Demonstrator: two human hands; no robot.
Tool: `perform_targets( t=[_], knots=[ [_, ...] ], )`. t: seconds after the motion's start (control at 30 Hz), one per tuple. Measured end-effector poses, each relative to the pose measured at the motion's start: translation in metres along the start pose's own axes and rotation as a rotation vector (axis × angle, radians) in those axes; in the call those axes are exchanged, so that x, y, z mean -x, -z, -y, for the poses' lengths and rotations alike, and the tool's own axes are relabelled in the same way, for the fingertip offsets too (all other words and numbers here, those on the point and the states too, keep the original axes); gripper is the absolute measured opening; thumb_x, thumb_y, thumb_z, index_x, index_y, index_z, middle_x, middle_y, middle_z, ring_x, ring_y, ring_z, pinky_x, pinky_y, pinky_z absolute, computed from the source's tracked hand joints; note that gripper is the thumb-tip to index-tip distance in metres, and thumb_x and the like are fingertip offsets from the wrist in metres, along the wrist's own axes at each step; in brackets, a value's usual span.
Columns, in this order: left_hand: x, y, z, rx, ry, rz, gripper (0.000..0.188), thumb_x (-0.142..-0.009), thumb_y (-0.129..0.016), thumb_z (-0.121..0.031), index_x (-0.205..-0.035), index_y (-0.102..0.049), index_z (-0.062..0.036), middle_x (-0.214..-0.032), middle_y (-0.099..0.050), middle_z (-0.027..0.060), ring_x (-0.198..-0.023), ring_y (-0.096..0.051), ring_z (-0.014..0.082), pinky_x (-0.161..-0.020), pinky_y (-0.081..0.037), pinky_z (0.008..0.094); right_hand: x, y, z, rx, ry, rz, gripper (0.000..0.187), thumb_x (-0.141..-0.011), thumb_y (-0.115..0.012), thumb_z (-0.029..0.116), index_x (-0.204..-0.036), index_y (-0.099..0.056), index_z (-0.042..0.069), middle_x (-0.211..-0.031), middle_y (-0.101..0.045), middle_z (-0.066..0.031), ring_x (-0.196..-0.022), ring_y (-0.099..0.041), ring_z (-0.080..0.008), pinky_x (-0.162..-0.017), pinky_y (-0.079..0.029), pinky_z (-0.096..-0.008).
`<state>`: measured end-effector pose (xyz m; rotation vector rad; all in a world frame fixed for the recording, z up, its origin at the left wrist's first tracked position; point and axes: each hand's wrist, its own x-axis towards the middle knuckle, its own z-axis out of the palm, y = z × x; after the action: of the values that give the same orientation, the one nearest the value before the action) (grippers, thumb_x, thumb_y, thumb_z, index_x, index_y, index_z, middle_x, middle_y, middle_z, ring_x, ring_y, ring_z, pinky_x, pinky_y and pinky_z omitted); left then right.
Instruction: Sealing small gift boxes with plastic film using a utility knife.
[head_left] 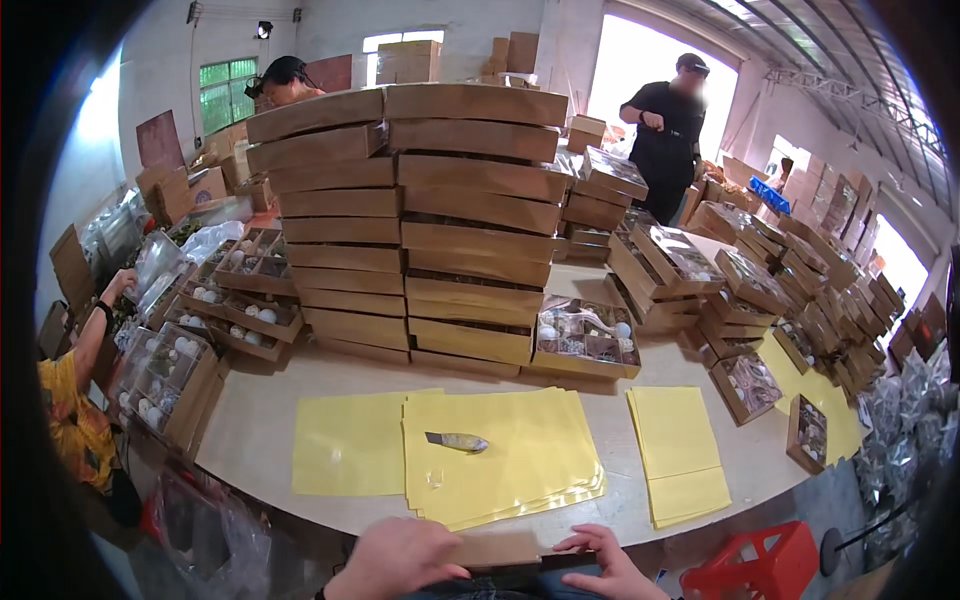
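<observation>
At the table's near edge, a brown cardboard piece (497, 547) shows between my hands, its lower part hidden. My left hand (400, 555) is curled at its left end, thumb pointing inward. Close to its right end, my right hand (605, 568) has its fingers stretched and apart, with the thumb spread below. Beyond my hands lies a stack of yellow sheets (530, 440), a small knife-like tool (457, 441) with a dark pointed end resting on top. Another yellow sheet (345, 450) lies to the left, and more yellow sheets (680, 455) are stacked to the right.
Tall stacks of shallow cardboard boxes (475, 230) rise across the table. An open divided box (585, 335) holds white balls and small pieces. More filled boxes (165, 375) stand left, near a co-worker's arm (92, 335). A red stool (755, 565) is at lower right. Another person (668, 135) stands behind.
</observation>
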<state>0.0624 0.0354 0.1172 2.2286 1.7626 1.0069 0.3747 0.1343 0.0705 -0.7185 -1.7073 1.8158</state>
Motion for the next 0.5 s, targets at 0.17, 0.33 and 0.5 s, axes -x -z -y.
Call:
perform_targets(
  t=[0.17,0.33,0.5],
  knots=[
    [-0.026,-0.022,-0.016,-0.048,-0.319,0.126,0.038,-0.078,-0.078,-0.04,-0.103,-0.068,-0.0143,-0.088,-0.065,-0.0005,-0.074,-0.065,0.018,-0.063,-0.052,0.0309,-0.015,-0.002,0.027,0.635,0.164,0.139,0.071,-0.08,-0.077,0.02,-0.14,-0.043,0.002,-0.127,-0.053,-0.0188,-0.113,-0.054,-0.0321,-0.099,-0.044,-0.0406],
    [-0.035,-0.027,-0.007,0.052,-0.401,0.051,0.036,-0.078,-0.079,-0.038,-0.105,-0.069,-0.0161,-0.09,-0.065,-0.0026,-0.071,-0.065,0.0147,-0.058,-0.05,0.0253,-0.033,0.003,0.038,0.832,0.315,0.201,0.056,-0.078,-0.077,0.023,-0.127,-0.055,0.004,-0.108,-0.06,-0.0173,-0.099,-0.057,-0.0352,-0.087,-0.046,-0.0421],
    [-0.015,-0.023,0.007,0.237,-0.34,-0.052,0.043,-0.078,-0.079,-0.038,-0.11,-0.067,-0.0119,-0.097,-0.067,0.0117,-0.081,-0.066,0.032,-0.069,-0.052,0.0375,-0.07,0.003,0.059,0.738,0.517,0.353,0.052,-0.076,-0.078,0.025,-0.119,-0.059,0.005,-0.089,-0.058,-0.0134,-0.081,-0.056,-0.034,-0.073,-0.045,-0.0412]
  ],
)
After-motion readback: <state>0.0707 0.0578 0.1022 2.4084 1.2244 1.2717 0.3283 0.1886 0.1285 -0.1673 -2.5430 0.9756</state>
